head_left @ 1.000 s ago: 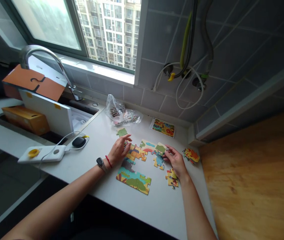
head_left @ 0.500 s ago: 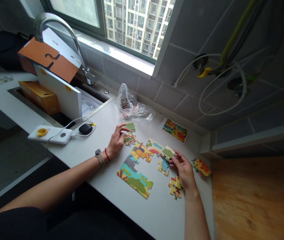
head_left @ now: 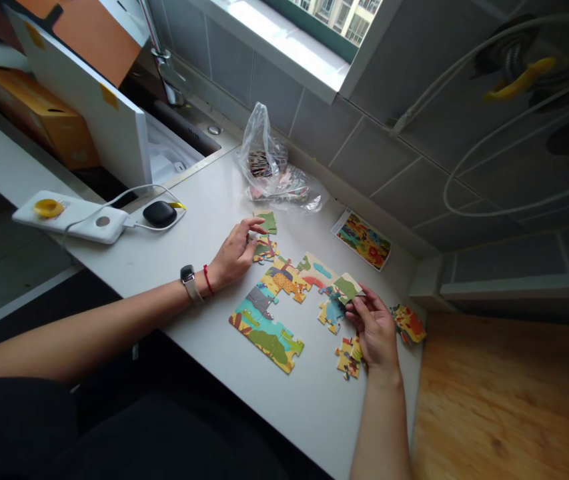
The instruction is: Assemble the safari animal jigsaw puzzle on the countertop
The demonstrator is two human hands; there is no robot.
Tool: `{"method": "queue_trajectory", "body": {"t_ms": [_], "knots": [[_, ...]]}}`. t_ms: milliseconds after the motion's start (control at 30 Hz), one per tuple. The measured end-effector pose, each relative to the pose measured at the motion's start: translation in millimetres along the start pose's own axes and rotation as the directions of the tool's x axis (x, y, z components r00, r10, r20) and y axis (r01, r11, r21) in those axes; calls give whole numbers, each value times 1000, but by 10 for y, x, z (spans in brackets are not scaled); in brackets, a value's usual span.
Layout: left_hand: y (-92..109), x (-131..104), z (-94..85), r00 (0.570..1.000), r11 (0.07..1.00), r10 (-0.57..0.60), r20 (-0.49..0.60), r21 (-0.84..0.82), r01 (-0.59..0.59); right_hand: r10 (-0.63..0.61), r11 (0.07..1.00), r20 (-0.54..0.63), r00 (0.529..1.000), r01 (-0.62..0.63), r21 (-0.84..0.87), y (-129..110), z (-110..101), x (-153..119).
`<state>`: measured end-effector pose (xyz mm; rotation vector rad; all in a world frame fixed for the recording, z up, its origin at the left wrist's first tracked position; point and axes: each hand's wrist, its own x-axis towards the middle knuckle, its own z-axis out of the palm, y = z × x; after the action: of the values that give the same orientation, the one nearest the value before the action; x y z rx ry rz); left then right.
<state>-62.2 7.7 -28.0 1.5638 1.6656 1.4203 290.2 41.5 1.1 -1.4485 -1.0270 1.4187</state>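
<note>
My right hand (head_left: 375,328) pinches a green and cream puzzle piece (head_left: 348,287) between thumb and fingers, above the right side of the puzzle. Below it, a blue piece (head_left: 331,312) lies by the top strip, partly covered. My left hand (head_left: 234,257) rests on the counter with fingers apart, reaching over a green piece (head_left: 267,221) and a yellow and red piece (head_left: 265,249); whether the fingertips touch them is hard to tell. Between the hands lies the partly joined animal puzzle (head_left: 269,337), an L of joined pieces. Close to my right wrist is a yellow piece (head_left: 348,360).
A stack of pieces (head_left: 409,325) lies right of my right hand. Behind the puzzle are a printed picture card (head_left: 363,240) and a clear plastic bag (head_left: 284,177). A white power bank (head_left: 71,217) and a black earbud case (head_left: 160,214) sit left, near boxes in the sink.
The view has tilted down and come closer to the counter. Both hands keep nearly the same poses, and the right still holds its piece.
</note>
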Motion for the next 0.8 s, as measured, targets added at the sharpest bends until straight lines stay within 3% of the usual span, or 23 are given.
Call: {"method": "queue_trajectory", "body": {"t_ms": [367,633,800], "knots": [[32,6,-28,987,978,106,119,168,-125,1,999,-16,1000,-2,-45,6,-21,-11],[15,-23,-38,974,979,141,176,124,-164,-14,994,9,1000,15,-104,8,-31,-7],[104,-4,-2,935,957,253,247,80,-280,-21,997,18,1000,22,-77,-22,7,-51]]}}
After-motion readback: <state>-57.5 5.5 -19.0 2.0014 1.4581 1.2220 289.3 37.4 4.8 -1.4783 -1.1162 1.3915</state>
